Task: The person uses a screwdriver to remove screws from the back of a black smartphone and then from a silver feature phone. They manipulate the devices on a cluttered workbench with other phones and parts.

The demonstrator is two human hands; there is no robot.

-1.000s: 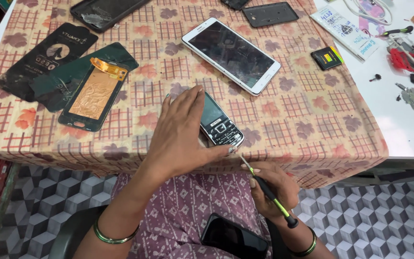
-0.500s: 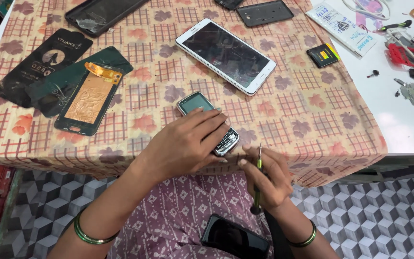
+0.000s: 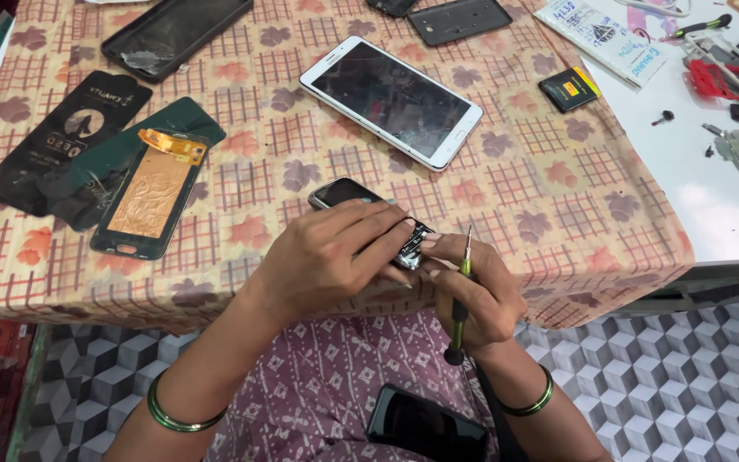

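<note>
The left hand [image 3: 335, 257] is lying palm-down over a small dark keypad mobile phone [image 3: 361, 205], its fingers closing over the near end and pressing the phone against the near edge of the table covered with a checked beige cloth printed with maroon leaves [image 3: 558, 197]. Only the phone's far end, with its dark screen, is showing beyond the knuckles. The right hand [image 3: 481, 291] is sitting just right of the left one, touching the phone's near right corner with its fingertips while clenching a slim green-and-black screwdriver [image 3: 459, 299]; the metal tip is pointing up and away, and the black butt is hanging down toward the lap. Both wrists are wearing green bangles.

Far of the hands, a large white tablet with a dark screen [image 3: 391, 101] is lying at an angle on the cloth. To the left, a phone display panel with a copper-coloured back and an orange flex strip [image 3: 149, 195] is resting on dark green and black packaging sleeves [image 3: 70, 137]. A black phone case [image 3: 177, 30] is lying at the far left, and a black back cover [image 3: 459, 19] at the far middle. A small black-and-yellow battery [image 3: 568, 88] is sitting far right on the cloth. Another black phone [image 3: 425, 425] is resting on the purple patterned lap, near the screwdriver's butt.
</note>
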